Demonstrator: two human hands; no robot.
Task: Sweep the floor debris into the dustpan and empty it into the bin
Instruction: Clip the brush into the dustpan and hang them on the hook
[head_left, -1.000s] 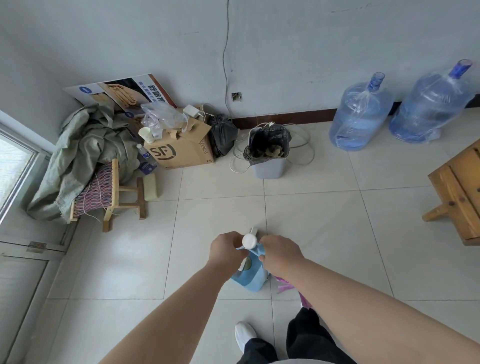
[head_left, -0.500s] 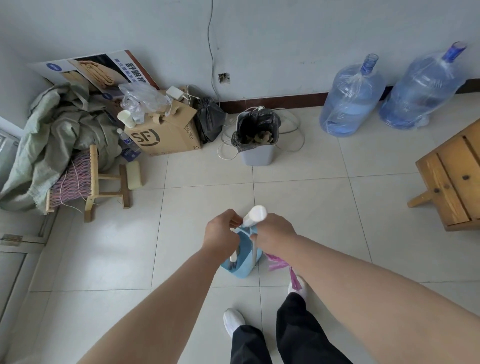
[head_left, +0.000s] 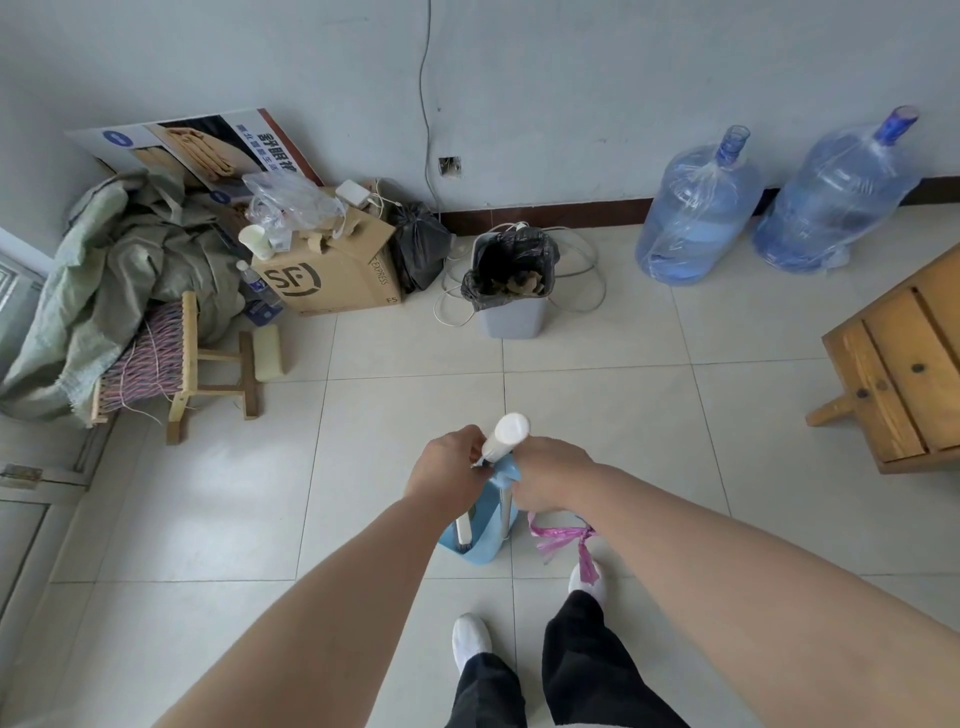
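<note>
Your left hand (head_left: 449, 473) grips the white broom handle (head_left: 508, 432) and your right hand (head_left: 550, 474) the blue dustpan (head_left: 480, 552), standing well short of the bin (head_left: 511, 319), so emptying looks not yet done.

L hand (head_left: 449, 463) pinching white handle (head_left: 508, 435), R hand (head_left: 551, 474) gripping dustpan (head_left: 485, 543)
</note>
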